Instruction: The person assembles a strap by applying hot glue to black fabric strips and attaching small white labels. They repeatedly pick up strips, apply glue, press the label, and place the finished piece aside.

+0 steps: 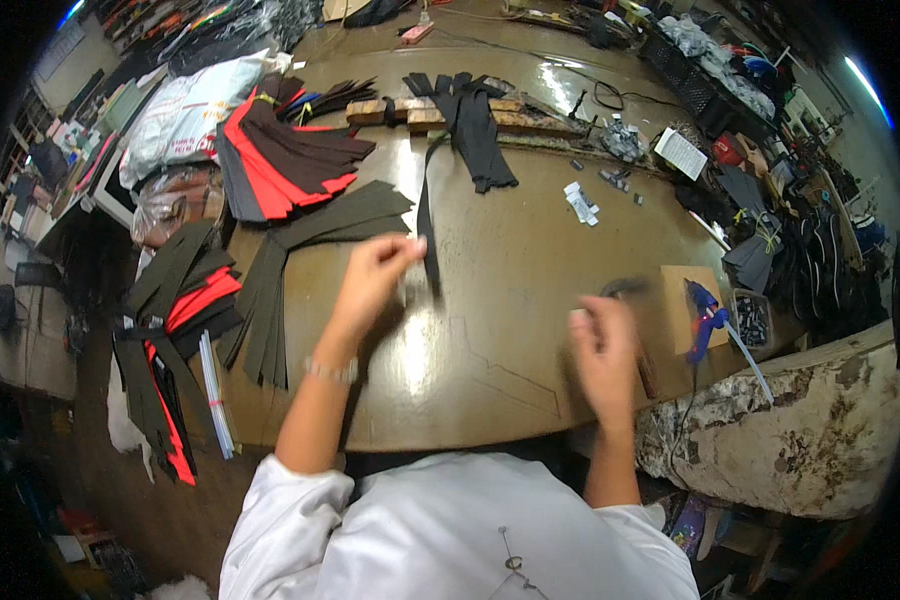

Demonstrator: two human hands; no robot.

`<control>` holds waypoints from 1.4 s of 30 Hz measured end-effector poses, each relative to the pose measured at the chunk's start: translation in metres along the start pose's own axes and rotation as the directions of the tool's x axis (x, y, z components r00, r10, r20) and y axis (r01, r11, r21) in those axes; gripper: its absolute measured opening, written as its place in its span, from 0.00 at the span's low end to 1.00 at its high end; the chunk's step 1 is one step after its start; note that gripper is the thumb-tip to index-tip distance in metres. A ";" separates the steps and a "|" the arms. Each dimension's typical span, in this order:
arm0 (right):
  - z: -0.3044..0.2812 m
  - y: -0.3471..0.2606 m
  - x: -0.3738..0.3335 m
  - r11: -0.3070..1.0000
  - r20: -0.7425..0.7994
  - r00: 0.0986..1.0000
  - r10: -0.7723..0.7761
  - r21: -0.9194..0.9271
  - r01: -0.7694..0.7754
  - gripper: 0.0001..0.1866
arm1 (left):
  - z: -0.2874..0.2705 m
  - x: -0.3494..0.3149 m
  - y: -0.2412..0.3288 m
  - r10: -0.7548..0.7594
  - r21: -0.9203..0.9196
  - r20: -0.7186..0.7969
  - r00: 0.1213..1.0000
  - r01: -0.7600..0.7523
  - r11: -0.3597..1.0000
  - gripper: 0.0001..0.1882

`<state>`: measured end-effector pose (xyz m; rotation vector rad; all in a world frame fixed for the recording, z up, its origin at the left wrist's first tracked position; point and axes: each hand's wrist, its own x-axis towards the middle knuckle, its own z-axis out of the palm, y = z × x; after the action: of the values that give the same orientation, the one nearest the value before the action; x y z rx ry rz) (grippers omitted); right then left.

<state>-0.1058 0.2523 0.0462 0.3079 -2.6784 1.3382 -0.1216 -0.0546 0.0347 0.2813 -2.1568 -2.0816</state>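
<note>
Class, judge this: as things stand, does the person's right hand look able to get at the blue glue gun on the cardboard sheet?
Probably yes. The right hand hovers just left of the blue glue gun, with only bare cardboard between them, though the hand seems to hold a blurred tool already.

Two hands work above one round brown table (pixel 510 250): the left hand (pixel 375 275) and the right hand (pixel 602 345). One narrow dark strip (pixel 427 225) hangs at the left hand's fingers (pixel 410 247). One blue glue gun (pixel 703 318) lies on one cardboard square (pixel 678 285). Two fans of dark and red fabric pieces show, one at the far left (pixel 285 155) and one at the table's left edge (pixel 185 300); the pieces within them overlap too much to count. One white bag (pixel 185 115) lies beyond.
</note>
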 end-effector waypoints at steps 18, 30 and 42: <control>0.180 -0.014 0.180 0.908 0.568 0.718 -0.403 0.147 0.393 0.19 | 0.021 -0.196 -0.043 0.407 0.711 0.185 0.895 -0.407 0.573 0.15; -0.006 0.032 0.011 0.996 -0.316 0.947 0.052 -0.058 -0.074 0.16 | 0.012 -0.199 -0.045 0.435 0.667 0.235 0.870 -0.469 0.579 0.15; -0.119 0.130 0.040 0.805 -0.469 0.880 0.079 -0.491 -0.334 0.27 | 0.013 -0.198 -0.045 0.450 0.661 0.236 0.861 -0.482 0.575 0.14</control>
<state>-0.1722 0.4191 0.0249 -0.3319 -2.5999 0.4961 0.0703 0.0010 -0.0037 -0.2661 -2.5916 -0.9167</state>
